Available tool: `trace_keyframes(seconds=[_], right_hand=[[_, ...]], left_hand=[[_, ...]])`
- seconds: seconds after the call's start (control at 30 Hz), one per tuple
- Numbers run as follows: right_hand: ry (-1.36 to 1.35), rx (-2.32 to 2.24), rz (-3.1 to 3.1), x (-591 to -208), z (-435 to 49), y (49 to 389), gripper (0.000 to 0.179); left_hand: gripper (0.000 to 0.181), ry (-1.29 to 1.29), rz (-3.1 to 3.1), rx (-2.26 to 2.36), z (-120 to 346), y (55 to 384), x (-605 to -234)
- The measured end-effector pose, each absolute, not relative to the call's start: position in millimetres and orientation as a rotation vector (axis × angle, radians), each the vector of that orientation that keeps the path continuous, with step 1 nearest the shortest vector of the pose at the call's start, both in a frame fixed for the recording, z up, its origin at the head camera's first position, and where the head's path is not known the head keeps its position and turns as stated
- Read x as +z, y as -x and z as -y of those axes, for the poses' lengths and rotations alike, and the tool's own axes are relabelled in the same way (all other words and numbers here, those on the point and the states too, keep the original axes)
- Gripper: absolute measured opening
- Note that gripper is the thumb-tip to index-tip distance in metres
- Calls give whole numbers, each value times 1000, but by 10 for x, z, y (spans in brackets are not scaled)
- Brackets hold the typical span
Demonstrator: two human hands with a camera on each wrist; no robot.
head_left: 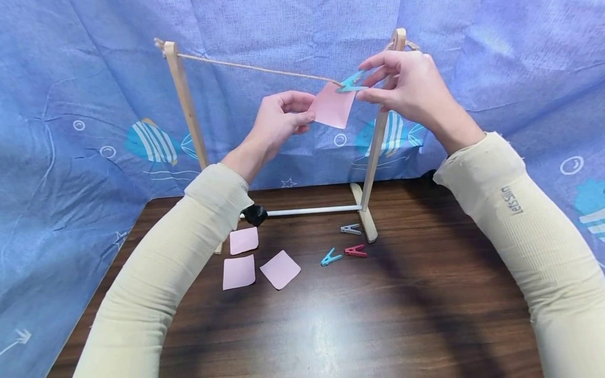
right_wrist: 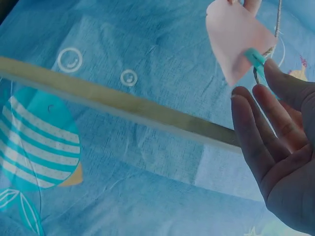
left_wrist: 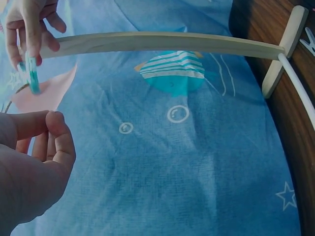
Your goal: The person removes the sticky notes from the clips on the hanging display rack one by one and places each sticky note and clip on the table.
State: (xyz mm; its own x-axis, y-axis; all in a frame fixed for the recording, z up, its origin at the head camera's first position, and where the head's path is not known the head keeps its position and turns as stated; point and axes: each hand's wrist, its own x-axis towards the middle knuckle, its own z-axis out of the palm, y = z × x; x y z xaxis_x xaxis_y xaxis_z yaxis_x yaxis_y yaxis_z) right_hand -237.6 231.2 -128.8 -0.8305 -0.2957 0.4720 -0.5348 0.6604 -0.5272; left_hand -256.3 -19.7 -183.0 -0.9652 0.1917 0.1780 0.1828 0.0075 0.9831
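Observation:
A pink square of paper (head_left: 333, 106) hangs at the sagging twine (head_left: 255, 67), its upper corner at a light-blue clothespin (head_left: 351, 84). My left hand (head_left: 283, 118) pinches the paper's left edge between thumb and fingers. On the other side my right hand (head_left: 411, 81) holds the clothespin's two handles, thumb below and fingertips above. In the right wrist view the clothespin (right_wrist: 254, 57) lies over the paper (right_wrist: 236, 39) and the twine, partly hidden by the thumb. The left wrist view has the clothespin (left_wrist: 32, 76) in the right fingers, above the left hand (left_wrist: 44, 152).
The twine runs between two wooden posts (head_left: 186, 100), joined low down by a white rod (head_left: 312, 211). On the dark wooden table (head_left: 378, 325) lie three pink papers (head_left: 281, 270), plus blue (head_left: 331, 257), red (head_left: 355, 251) and grey (head_left: 350, 229) clothespins. A blue fish-print cloth (head_left: 283, 157) hangs behind.

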Motion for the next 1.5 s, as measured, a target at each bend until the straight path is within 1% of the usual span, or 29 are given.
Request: trace_keyframes(seconds=[0.1, 0.3, 0.57, 0.87, 1.23, 1.5], right_hand=[[-640, 982, 2514, -1302, -2334, 2398, 41], [-626, 1167, 2486, -1316, -2382, 2427, 41], [-605, 1167, 2506, -1330, -2379, 2427, 41], [-603, 1285, 2494, -1347, -2372, 2432, 39], [-575, 1539, 2346, -1481, -2359, 2463, 36], [-555, 1563, 2268, -1588, -2345, 2489, 29]], left_hand=[[26, -412, -2225, 2171, 204, 2565, -1837], [26, -404, -2215, 2173, 207, 2569, -1825], [25, -419, -2224, 2171, 215, 2555, -1801], [25, -423, -2227, 2163, 235, 2553, -1810], [26, -400, -2228, 2155, 252, 2541, -1779], [37, -376, -2215, 2179, 261, 2540, -1792]])
